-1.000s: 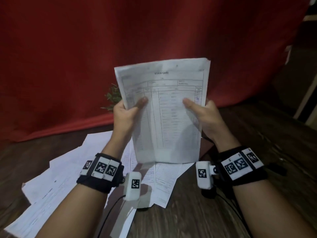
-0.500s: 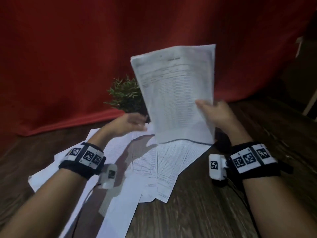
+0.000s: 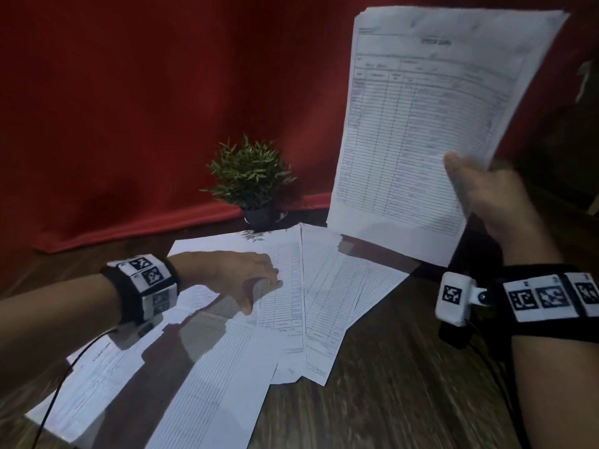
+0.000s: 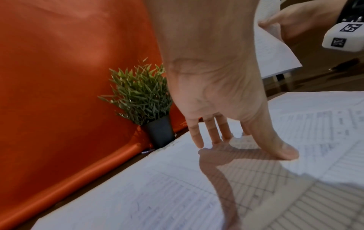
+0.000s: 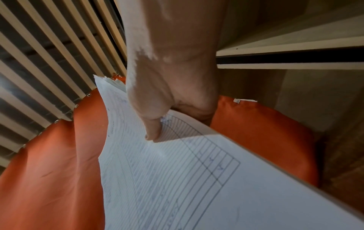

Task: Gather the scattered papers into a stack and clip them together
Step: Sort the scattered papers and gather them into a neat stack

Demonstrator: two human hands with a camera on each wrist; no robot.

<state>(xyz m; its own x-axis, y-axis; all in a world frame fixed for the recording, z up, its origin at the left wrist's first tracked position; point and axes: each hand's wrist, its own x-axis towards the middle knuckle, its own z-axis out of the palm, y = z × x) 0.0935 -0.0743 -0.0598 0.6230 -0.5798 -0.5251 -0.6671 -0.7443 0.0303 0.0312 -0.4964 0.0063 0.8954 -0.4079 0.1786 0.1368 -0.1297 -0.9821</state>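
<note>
I find the right hand (image 3: 486,192) pinching a white sheaf of printed ruled forms (image 3: 431,118) by its lower corner, thumb on the face, the sheaf upright above the dark wooden tabletop (image 3: 405,384). The left hand (image 3: 227,277) lies with fingers straight and spread, fingertips (image 4: 285,153) pressing the loose white ruled sheets (image 3: 327,286) fanned beneath and to either side of it.

Risks, in my judgement: the one-corner pinch may let the sheaf sag or splay; dragging the overlapped sheets may crease them or push one off the near edge.

Containers: one small black pot (image 3: 261,217) beyond the left hand, holding a green leafy plant (image 3: 249,170). I see no clip
</note>
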